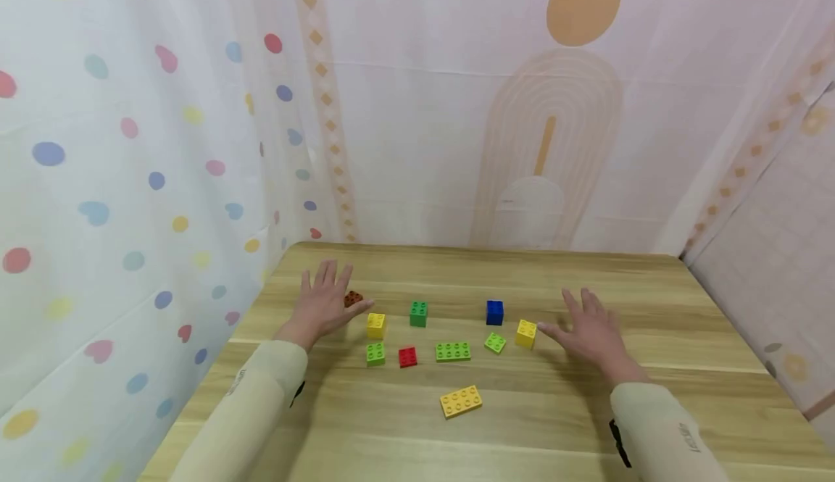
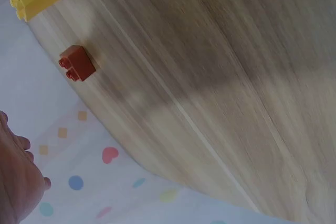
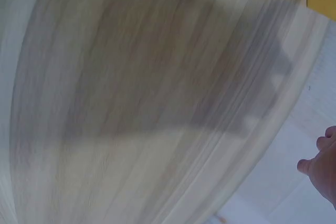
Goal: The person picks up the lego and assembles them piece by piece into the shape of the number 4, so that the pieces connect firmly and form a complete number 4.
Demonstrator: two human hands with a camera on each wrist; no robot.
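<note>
My left hand (image 1: 324,306), fingers spread, hovers over the left of the table beside a brown brick (image 1: 353,298). Below its thumb stands a yellow block (image 1: 376,326). On the right, my right hand (image 1: 590,331) is spread too, its thumb close to another yellow block (image 1: 525,333). Neither hand holds anything. Between them lie a green block (image 1: 419,314), a blue block (image 1: 494,312), a red brick (image 1: 407,356) and a long lime brick (image 1: 453,351). In the left wrist view the brown brick (image 2: 77,63) stands apart from the hand.
Two small lime bricks lie among the others, one at the left (image 1: 375,354) and one at the right (image 1: 495,343). A long yellow-orange brick (image 1: 460,401) is nearest the front. Patterned curtains (image 1: 417,105) hang behind the wooden table (image 1: 365,438) and along its sides.
</note>
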